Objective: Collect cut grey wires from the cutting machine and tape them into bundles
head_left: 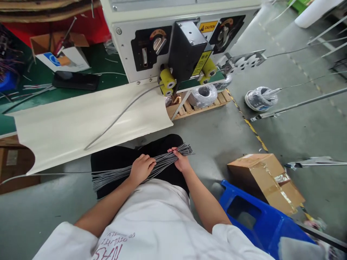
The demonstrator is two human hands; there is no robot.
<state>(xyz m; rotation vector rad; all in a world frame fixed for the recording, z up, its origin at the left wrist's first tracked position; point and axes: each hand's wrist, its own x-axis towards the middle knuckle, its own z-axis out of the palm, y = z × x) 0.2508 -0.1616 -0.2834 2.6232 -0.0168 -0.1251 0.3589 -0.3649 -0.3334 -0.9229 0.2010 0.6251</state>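
A bundle of grey cables (114,177) lies across my lap, its left ends fanned out and its right ends gathered. My left hand (142,168) is closed over the middle of the bundle from above. Close to the right ends, my right hand (180,159) wraps round the same cables, with its thumb and fingertips showing at the far side. One longer cable (62,173) stretches away to the left from the bundle. Beyond my knees, a single grey cable (119,116) comes out between the yellow rollers (167,79) of a machine and rests on a cream curved chute (62,126).
The machine (151,47) stands ahead with knobs on its front. A black phone (76,80) and a small open box (62,54) sit on the green bench. Cable coils (203,95) lie on a pallet. At right are a cardboard box (265,180) and a blue bin (260,220).
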